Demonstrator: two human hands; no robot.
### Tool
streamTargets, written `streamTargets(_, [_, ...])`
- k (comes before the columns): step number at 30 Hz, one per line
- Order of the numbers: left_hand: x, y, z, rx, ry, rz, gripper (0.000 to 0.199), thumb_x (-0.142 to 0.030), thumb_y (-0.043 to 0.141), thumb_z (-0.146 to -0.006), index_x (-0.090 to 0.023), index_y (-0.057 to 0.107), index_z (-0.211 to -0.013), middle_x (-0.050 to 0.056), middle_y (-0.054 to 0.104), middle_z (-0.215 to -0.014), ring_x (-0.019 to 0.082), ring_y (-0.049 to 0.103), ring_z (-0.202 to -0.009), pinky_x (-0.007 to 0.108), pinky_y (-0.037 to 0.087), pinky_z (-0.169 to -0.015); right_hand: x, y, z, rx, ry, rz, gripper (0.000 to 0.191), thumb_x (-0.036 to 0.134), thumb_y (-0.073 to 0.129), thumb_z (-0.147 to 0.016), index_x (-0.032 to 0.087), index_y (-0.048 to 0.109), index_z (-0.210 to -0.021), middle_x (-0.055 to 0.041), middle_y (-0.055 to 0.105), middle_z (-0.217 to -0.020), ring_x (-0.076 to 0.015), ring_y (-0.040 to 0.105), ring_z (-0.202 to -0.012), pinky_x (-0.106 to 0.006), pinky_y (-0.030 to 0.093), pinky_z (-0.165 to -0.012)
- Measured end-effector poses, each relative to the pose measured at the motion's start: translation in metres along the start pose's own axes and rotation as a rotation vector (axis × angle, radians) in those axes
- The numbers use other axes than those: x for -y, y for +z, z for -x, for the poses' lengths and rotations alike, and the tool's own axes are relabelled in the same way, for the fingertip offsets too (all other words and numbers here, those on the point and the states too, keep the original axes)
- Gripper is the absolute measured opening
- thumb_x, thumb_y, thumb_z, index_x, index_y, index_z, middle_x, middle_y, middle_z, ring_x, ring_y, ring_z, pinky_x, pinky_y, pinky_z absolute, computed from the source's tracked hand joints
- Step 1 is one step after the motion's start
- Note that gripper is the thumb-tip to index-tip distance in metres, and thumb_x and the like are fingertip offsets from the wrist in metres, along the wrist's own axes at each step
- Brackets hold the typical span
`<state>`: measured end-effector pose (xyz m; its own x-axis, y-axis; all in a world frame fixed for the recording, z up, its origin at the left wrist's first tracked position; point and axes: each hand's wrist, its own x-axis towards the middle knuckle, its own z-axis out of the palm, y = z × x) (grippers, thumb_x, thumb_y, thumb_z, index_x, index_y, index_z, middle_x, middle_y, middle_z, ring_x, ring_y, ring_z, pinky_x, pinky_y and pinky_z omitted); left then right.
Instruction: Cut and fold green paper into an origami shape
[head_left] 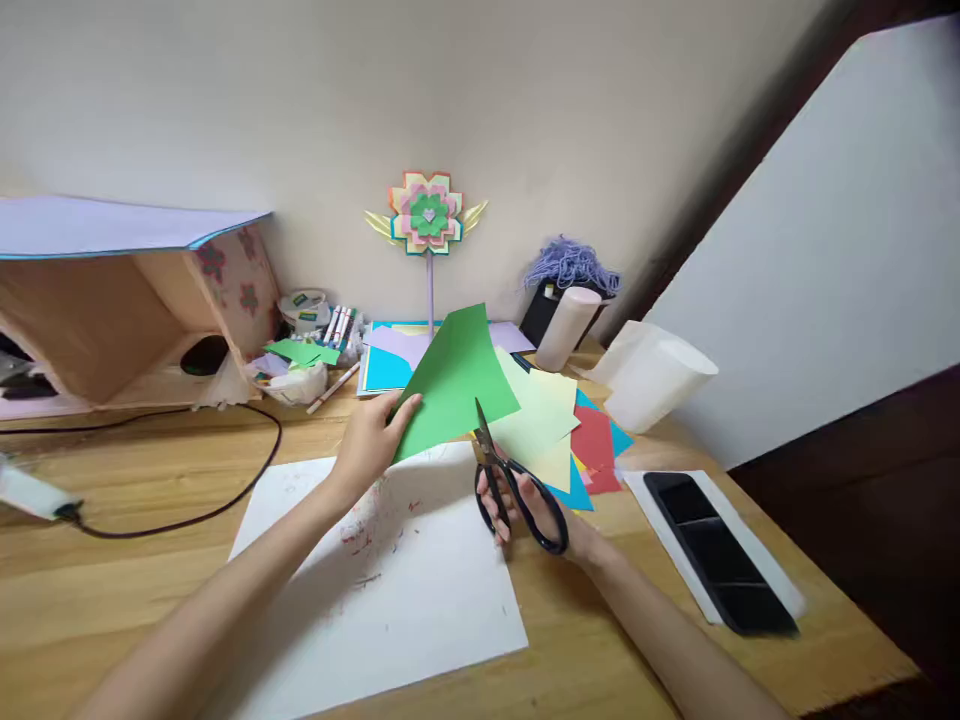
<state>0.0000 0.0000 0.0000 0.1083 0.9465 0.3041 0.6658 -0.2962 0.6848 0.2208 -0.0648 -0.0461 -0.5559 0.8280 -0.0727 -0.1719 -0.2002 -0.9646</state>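
My left hand [369,440] pinches the lower left edge of a green paper sheet [459,380], thumb on top, and holds it raised above the desk. Black-handled scissors [491,460] are in my right hand [517,505], its fingers through the loops. The blades are spread, with their tips at the lower right edge of the green sheet. Under my hands lies a large white sheet [420,600] with reddish marks and small scraps on it.
Coloured papers [536,420] lie behind my right hand. A phone [720,555] rests at the right, near white rolls [664,385]. A paper flower [427,215] stands at the back. Leftward are an open box [232,290], a basket of scraps [296,385] and a black cable [172,525].
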Motion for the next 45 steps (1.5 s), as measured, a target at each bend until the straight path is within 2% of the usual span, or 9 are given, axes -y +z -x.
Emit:
streamTargets(12, [-0.003, -0.004, 0.002, 0.01, -0.012, 0.038, 0.037, -0.045, 0.039, -0.085, -0.018, 0.041, -0.06, -0.004, 0.039, -0.058, 0.01, 0.036, -0.056, 0.023, 0.026, -0.053, -0.002, 0.001, 0.003, -0.053, 0.023, 0.047, 0.055, 0.072, 0.041, -0.073, 0.019, 0.045, -0.086, 0.0047, 0.043, -0.065, -0.0053, 0.044, -0.043, -0.023, 0.049, -0.047])
streamTargets(21, [0.0, -0.003, 0.0, 0.03, -0.03, 0.038, 0.038, -0.047, 0.039, -0.084, -0.016, 0.048, -0.063, -0.004, 0.039, -0.058, 0.011, 0.037, -0.057, 0.023, 0.026, -0.054, -0.012, 0.002, 0.0, -0.151, 0.058, 0.102, 0.049, 0.067, 0.041, -0.077, 0.019, 0.042, -0.078, 0.0072, 0.042, -0.058, -0.0036, 0.04, -0.035, -0.018, 0.039, -0.036])
streamTargets(31, [0.002, -0.003, -0.002, 0.054, -0.037, 0.055, 0.04, -0.047, 0.038, -0.085, -0.015, 0.054, -0.067, -0.003, 0.043, -0.06, 0.012, 0.038, -0.058, 0.023, 0.028, -0.054, -0.004, 0.009, 0.003, -0.239, 0.062, 0.221, 0.042, 0.059, 0.044, -0.081, 0.019, 0.041, -0.074, 0.0088, 0.041, -0.051, -0.0029, 0.039, -0.031, -0.014, 0.029, -0.032])
streamTargets(33, [0.002, -0.003, -0.002, 0.059, -0.044, 0.062, 0.04, -0.047, 0.039, -0.084, -0.015, 0.053, -0.066, -0.002, 0.042, -0.06, 0.012, 0.038, -0.058, 0.023, 0.028, -0.054, -0.006, 0.009, 0.002, -0.232, 0.069, 0.214, 0.044, 0.062, 0.043, -0.08, 0.019, 0.043, -0.075, 0.0088, 0.041, -0.05, -0.0034, 0.039, -0.031, -0.014, 0.03, -0.031])
streamTargets(36, [0.001, -0.002, -0.001, 0.084, -0.059, 0.086, 0.04, -0.048, 0.039, -0.084, -0.015, 0.054, -0.066, -0.002, 0.043, -0.061, 0.011, 0.038, -0.058, 0.023, 0.028, -0.054, -0.012, 0.007, 0.0, -0.183, 0.074, 0.157, 0.055, 0.073, 0.038, -0.074, 0.019, 0.044, -0.079, 0.0086, 0.041, -0.052, -0.0045, 0.04, -0.032, -0.017, 0.038, -0.034])
streamTargets(40, [-0.002, 0.002, 0.002, 0.173, -0.065, 0.157, 0.04, -0.049, 0.04, -0.083, -0.014, 0.058, -0.071, -0.002, 0.048, -0.064, 0.012, 0.042, -0.061, 0.022, 0.031, -0.057, -0.017, 0.005, -0.004, -0.16, 0.088, 0.098, 0.064, 0.08, 0.032, -0.068, 0.019, 0.044, -0.081, 0.0085, 0.042, -0.052, -0.0051, 0.041, -0.034, -0.023, 0.047, -0.04])
streamTargets(45, [-0.003, 0.003, 0.004, 0.219, -0.099, 0.24, 0.041, -0.05, 0.041, -0.082, -0.014, 0.059, -0.075, 0.0, 0.051, -0.068, 0.013, 0.043, -0.064, 0.021, 0.033, -0.057, -0.013, 0.006, -0.004, -0.195, 0.084, 0.087, 0.062, 0.078, 0.036, -0.068, 0.018, 0.044, -0.08, 0.0085, 0.043, -0.05, -0.0057, 0.043, -0.032, -0.021, 0.044, -0.037])
